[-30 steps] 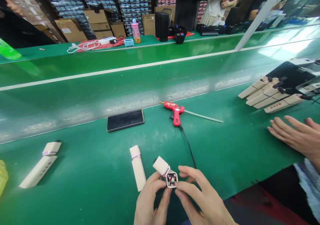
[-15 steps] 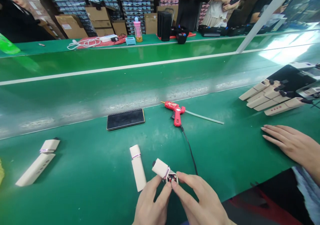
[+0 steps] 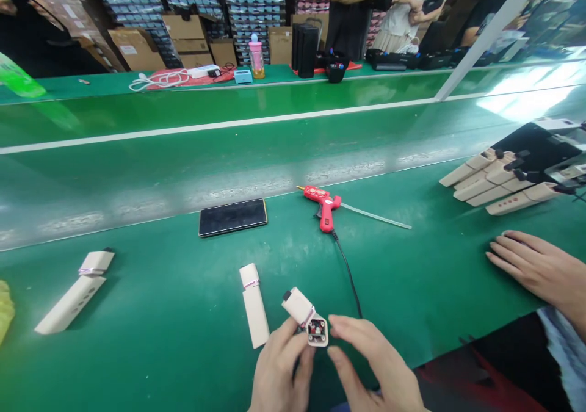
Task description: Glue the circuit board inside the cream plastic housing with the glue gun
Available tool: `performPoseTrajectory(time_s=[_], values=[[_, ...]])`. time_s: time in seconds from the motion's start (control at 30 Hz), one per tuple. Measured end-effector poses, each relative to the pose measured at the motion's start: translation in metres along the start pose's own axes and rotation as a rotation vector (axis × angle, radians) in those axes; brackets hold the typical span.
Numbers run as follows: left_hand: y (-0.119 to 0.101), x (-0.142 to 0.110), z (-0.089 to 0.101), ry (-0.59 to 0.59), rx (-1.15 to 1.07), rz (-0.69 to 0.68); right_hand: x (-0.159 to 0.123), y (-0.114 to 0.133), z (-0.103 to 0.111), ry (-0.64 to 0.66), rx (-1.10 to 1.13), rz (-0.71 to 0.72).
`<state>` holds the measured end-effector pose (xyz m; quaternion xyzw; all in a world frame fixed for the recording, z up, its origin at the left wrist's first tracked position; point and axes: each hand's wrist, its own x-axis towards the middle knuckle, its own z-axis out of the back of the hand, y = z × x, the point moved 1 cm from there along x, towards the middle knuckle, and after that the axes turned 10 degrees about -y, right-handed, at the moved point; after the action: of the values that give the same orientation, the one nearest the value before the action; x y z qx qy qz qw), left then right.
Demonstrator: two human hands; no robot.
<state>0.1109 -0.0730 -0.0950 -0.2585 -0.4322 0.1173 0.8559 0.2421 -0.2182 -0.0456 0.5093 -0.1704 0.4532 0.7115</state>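
My left hand [image 3: 284, 363] grips a cream handheld device [image 3: 298, 307] with an angled, black-tipped head. The device's open square end [image 3: 317, 331] faces up and shows small red and dark parts with screws at the corners. Just right of that end is my right hand [image 3: 373, 360], thumb and fingers apart and nothing between them. A similar cream device [image 3: 255, 308] lies left of my left hand. Beyond my hands rests a red hot glue gun [image 3: 324, 204] with a clear glue stick [image 3: 378, 215] in its back and a black cord [image 3: 350, 278].
A dark phone [image 3: 233, 218] lies left of the glue gun. Another cream device [image 3: 75, 293] is at far left, and several more [image 3: 499, 177] lean on a black box at right. Another person's hand [image 3: 535, 262] rests on the green table. People stand behind the far bench.
My right hand has let go of the device's open end and drawn slightly right, its fingers spreading. The open end now shows more fully. My left hand keeps its hold.
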Motion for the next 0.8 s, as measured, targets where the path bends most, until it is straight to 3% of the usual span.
performPoseTrajectory(time_s=[0.13, 0.23, 0.33, 0.4, 0.8], values=[[-0.013, 0.002, -0.004, -0.107, -0.04, 0.164, 0.027, -0.004, 0.002, 0.167, 0.155, -0.592], [-0.02, 0.002, -0.012, -0.092, -0.041, 0.294, 0.059, -0.002, -0.009, 0.329, 0.418, -0.952], [-0.023, 0.004, -0.02, -0.075, -0.066, 0.339, 0.078, 0.0, -0.022, 0.421, 0.582, -1.036], [-0.023, 0.007, -0.024, -0.086, -0.116, 0.365, 0.08, -0.001, -0.027, 0.416, 0.597, -1.053], [-0.032, 0.013, -0.014, -0.154, -0.21, 0.418, 0.061, -0.005, -0.013, 0.095, 0.765, -1.222]])
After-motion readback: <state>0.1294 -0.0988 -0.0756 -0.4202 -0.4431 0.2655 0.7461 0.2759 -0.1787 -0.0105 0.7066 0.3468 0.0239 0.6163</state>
